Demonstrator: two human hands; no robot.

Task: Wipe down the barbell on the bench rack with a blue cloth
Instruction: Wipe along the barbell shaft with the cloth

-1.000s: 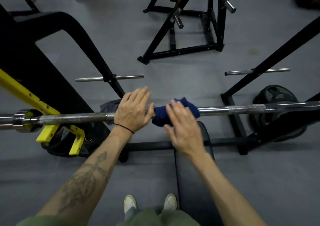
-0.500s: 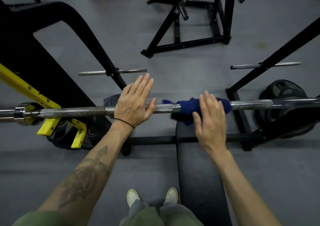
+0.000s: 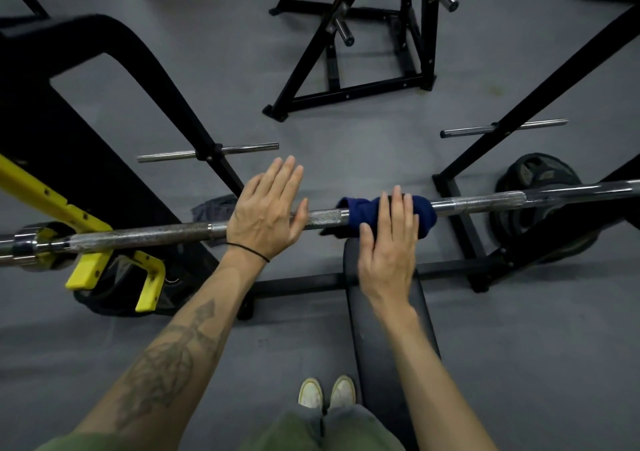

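Note:
A steel barbell runs left to right across the view, resting on the bench rack's yellow hook at the left. My left hand lies flat on the bar near its middle, fingers spread and straight. A dark blue cloth is wrapped over the bar to the right of that hand. My right hand presses on the cloth with its fingers extended over it, palm down.
The black bench pad runs under the bar toward me. Black rack uprights stand at left and right. A weight plate leans at the right. A plate tree stands on the grey floor beyond.
My right hand slid the blue cloth to the right along the bar, away from my left hand. My left hand stayed in place on the bar.

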